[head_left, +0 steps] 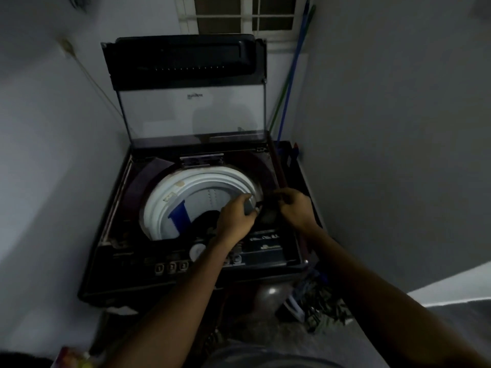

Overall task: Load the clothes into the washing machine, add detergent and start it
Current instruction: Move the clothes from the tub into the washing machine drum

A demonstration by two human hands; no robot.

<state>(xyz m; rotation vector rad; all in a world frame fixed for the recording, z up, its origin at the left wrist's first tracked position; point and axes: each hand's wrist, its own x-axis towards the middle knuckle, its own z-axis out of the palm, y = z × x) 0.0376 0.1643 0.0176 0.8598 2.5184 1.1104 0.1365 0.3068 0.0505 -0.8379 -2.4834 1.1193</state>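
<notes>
Washing machine point(186, 251) stands lid-up in the corner. At the drum's right rim, the left hand point(236, 217) and right hand point(295, 205) curl their fingers point(245, 199) around a dark item point(268, 212), possibly clothing, held between them over the tub's edge.

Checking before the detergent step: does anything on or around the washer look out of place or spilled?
Mostly normal: the lid stands open and both hands, left hand and right hand, handle something dark at the drum rim. One oddity: a crumpled heap of clothes lies on the floor by the washer's right front corner, not in the drum.
</notes>
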